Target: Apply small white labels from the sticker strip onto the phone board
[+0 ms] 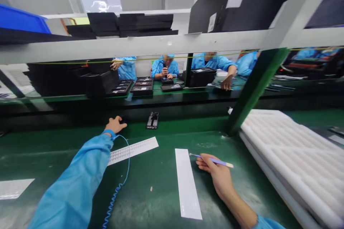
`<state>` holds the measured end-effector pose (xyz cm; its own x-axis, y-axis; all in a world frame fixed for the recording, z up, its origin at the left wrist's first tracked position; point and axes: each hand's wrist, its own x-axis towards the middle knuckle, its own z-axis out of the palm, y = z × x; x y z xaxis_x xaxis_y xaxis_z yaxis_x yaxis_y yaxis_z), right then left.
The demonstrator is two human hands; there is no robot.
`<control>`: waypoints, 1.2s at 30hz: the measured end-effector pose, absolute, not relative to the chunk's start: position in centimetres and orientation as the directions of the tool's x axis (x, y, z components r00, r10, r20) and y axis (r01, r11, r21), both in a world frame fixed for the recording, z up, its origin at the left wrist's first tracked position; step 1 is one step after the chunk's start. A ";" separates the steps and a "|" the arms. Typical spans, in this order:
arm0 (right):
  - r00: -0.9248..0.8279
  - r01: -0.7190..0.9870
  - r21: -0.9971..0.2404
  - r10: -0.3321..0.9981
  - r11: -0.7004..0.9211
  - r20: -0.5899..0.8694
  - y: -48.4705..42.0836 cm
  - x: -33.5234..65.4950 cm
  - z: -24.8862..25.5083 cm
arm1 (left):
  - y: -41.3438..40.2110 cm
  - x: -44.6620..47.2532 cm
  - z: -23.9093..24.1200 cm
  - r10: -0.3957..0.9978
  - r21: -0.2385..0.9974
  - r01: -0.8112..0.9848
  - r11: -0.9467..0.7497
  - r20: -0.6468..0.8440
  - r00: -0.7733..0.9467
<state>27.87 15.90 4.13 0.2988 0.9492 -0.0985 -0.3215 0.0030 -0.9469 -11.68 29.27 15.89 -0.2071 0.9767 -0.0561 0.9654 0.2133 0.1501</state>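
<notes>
1. Our left hand (116,123) is stretched far fwd to the back edge of the green bench (150,182), at the dark conveyor strip (188,109). Fingers are curled over a small dark thing (123,118) there; it's mostly hidden, so we can't tell if it's gripped or just touched.
2. A blue wrist strap (109,133) sits on that wrist w/ a coiled blue cord (118,186) trailing back toward us, probably an anti-static lead, hence the slack so the arm can reach.
3. Our right hand (215,173) rests low on the bench, fingers pinched together on a thin blue pen-like tool (213,160). Pale tip points right, twd the white foam trays (290,154). Held like a pen, parked rather than working.
4. Just left of that hand lies a long white strip (186,182), flat, running lengthwise away from us, within easy reach of the tool.
5. A 2nd white sheet w/ rows of tiny items (134,149) lies angled betw. the two hands, near the left sleeve.
6. A black fixture part (152,120) lies on the conveyor strip just right of the left hand, apart from it.
7. White foam trays are stacked at the right, beside a green post (252,89).
8. Across the line, other workers in blue coats (166,67) sit at black trays (142,86); their hands are theirs, not ours.
</notes>
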 end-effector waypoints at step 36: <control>-0.163 -0.129 -0.990 0.986 -0.065 -0.043 8.1 16.3 5.7 | 3.3 -8.0 5.1 0.786 0.413 0.671 -0.617 0.366 0.498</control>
